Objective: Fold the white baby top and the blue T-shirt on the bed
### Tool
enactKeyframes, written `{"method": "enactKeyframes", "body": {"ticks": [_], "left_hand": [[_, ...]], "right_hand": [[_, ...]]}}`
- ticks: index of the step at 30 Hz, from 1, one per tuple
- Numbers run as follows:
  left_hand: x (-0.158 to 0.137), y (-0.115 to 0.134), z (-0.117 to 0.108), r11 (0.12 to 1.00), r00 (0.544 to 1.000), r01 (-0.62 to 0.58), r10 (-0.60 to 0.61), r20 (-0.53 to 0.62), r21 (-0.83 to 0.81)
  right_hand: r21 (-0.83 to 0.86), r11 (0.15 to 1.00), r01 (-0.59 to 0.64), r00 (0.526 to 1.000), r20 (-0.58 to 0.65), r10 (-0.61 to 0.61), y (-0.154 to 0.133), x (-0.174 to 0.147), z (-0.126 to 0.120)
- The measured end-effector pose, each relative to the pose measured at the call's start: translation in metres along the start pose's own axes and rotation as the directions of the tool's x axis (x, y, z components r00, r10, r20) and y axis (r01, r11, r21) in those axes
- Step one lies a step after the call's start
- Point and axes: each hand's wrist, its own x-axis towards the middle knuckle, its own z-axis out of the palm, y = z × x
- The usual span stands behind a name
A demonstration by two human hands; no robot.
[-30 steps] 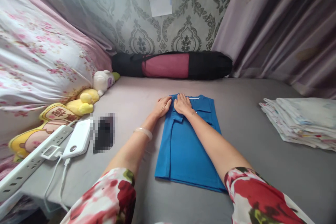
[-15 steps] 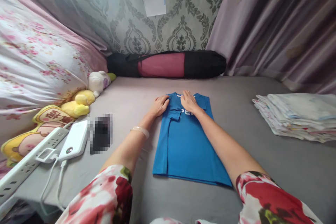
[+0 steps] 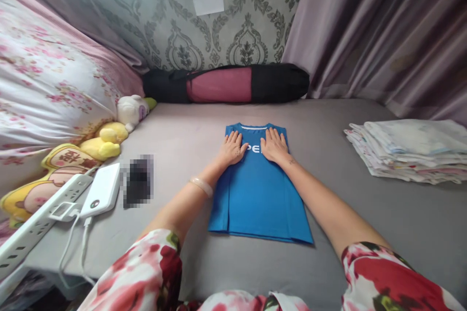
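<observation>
A blue T-shirt [image 3: 262, 199] with white lettering lies on the grey bed sheet [image 3: 189, 136], its collar toward the wall and its sides folded in. My left hand [image 3: 232, 148] rests flat on the upper left of the shirt, fingers spread. On the upper right, my right hand [image 3: 274, 145] lies flat with its fingers stretched toward the collar. Part of the lettering is hidden under the hands. Both palms press on the cloth without gripping it.
To the right sits a stack of folded cloths [image 3: 408, 150]. A black and pink rolled bag [image 3: 219, 85] lies along the wall. On the left are plush toys [image 3: 105, 140], a white power bank [image 3: 101, 190], a power strip [image 3: 40, 223] with cables, and a blurred dark object [image 3: 138, 181].
Both hands have shifted to lie flat on the shirt's chest. The small sleeve flap that stuck out on the left is no longer visible, and the collar now shows uncovered.
</observation>
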Motion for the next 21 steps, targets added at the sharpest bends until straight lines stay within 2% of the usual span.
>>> {"method": "enactKeyframes", "body": {"ticks": [6, 12, 16, 21], "left_hand": [[-0.001, -0.001, 0.006, 0.999, 0.999, 0.009, -0.008, -0.032, 0.043], [-0.009, 0.003, -0.009, 0.998, 0.998, 0.033, -0.03, -0.06, 0.053], [-0.037, -0.004, -0.025, 1.0, 0.999, 0.007, -0.007, -0.053, -0.002], [-0.096, -0.018, -0.029, 0.995, 0.994, -0.097, 0.097, 0.042, -0.005]], "right_hand": [[-0.006, 1.0, 0.001, 0.999, -0.044, -0.002, -0.002, -0.001, 0.004], [0.099, 0.995, 0.021, 0.999, 0.043, -0.026, 0.005, -0.003, -0.009], [0.139, 0.987, 0.085, 0.996, 0.011, -0.087, 0.018, -0.034, -0.018], [0.079, 0.988, 0.136, 0.99, 0.016, -0.138, 0.037, -0.101, -0.017]]}}
